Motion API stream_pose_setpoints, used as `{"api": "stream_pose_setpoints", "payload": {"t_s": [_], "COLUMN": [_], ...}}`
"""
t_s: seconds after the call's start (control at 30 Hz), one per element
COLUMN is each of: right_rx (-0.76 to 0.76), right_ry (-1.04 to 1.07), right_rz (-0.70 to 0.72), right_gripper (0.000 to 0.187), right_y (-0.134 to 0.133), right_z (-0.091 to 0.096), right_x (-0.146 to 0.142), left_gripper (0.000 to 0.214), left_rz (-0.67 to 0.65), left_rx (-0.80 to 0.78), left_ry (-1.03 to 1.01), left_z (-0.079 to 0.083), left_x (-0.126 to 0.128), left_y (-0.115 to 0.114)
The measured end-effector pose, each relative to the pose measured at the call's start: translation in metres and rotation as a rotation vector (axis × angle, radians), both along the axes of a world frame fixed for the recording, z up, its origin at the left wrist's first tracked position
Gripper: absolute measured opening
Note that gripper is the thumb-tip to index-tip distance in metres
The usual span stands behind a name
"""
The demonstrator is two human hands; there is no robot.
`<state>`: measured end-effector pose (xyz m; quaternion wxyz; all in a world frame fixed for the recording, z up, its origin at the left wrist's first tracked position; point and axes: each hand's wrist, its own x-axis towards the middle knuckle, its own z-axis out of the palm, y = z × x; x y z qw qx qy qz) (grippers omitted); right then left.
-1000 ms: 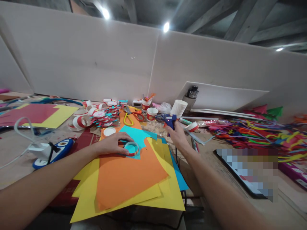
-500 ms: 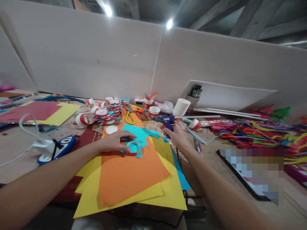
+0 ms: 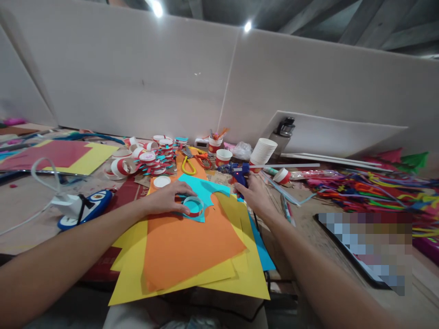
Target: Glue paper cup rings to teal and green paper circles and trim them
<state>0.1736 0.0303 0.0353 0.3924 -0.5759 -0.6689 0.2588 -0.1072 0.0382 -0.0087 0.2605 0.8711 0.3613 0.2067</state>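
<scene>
"Where did you have the hot glue gun (image 3: 239,172)?"

"Just right of the frame's centre. My right hand (image 3: 256,191) was wrapped firmly round its handle."

"And your left hand (image 3: 171,197)?"

"Left of centre, curved about the left side of a paper-cup ring (image 3: 195,213), which sat on blue paper (image 3: 209,186) in the middle of the frame. My thumb reached the ring's near left edge and my fingers arched by its far side, thumb and fingertips apart. I couldn't tell whether they pinched the wall or merely steadied it."

"How did you think that was best handled?"

"Lightly on the ring, I judged, since a thin paper wall looked likely to buckle under a hard squeeze, and with its rim kept level on the sheet. With the gun, a steady wrist mattered most, its front end well clear of my left fingers, as I took the tip to be hot."

"Which way did things point?"

"The gun's barrel lay across the frame, nearly level, front end toward the left, handle running down into my palm. A pale rod (image 3: 291,166) showed behind its back end; I couldn't tell whether they joined. The ring stood with its opening facing up. Being round and shallow, it had no long axis along the paper; its centre line rose from the sheet."
</scene>
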Motion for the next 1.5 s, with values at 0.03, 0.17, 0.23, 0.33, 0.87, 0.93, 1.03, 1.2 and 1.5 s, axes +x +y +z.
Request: {"api": "stream_pose_setpoints", "payload": {"t_s": [0.03,0.17,0.23,0.33,0.87,0.93,1.03,1.2,1.5], "right_rx": [-0.001,-0.031,-0.042,-0.041,-0.097,-0.113,-0.127,-0.051,0.084], "right_ry": [0.029,0.176,0.205,0.205,0.239,0.228,0.206,0.065,-0.305], "right_rz": [0.029,0.136,0.186,0.268,0.392,0.385,0.378,0.377,0.454], "right_gripper": [0.011,0.018,0.021,0.021,0.037,0.033,0.032,0.043,0.034], "right_y": [0.0,0.0,-0.003,-0.008,-0.014,-0.016,-0.019,-0.021,-0.024], "right_z": [-0.002,-0.008,-0.008,-0.007,-0.01,-0.009,-0.007,-0.006,0.003], "right_x": [0.0,-0.001,-0.002,-0.003,-0.003,-0.004,-0.004,-0.002,0.0], "left_gripper": [0.049,0.049,0.049,0.052,0.053,0.053,0.052,0.051,0.051], "left_rz": [0.005,0.0,-0.003,-0.015,-0.003,-0.003,0.009,-0.005,0.019], "left_rx": [0.008,0.001,-0.006,-0.025,0.008,0.007,-0.015,-0.018,-0.034], "left_ry": [0.007,0.01,0.008,0.009,0.036,0.025,0.012,-0.004,-0.041], "left_z": [0.0,-0.001,-0.001,0.001,-0.001,0.0,0.001,-0.001,-0.003], "left_x": [0.0,-0.001,-0.002,-0.002,-0.002,-0.001,0.0,-0.001,-0.001], "left_y": [0.0,0.001,0.001,0.0,0.0,-0.001,-0.002,-0.001,-0.001]}}
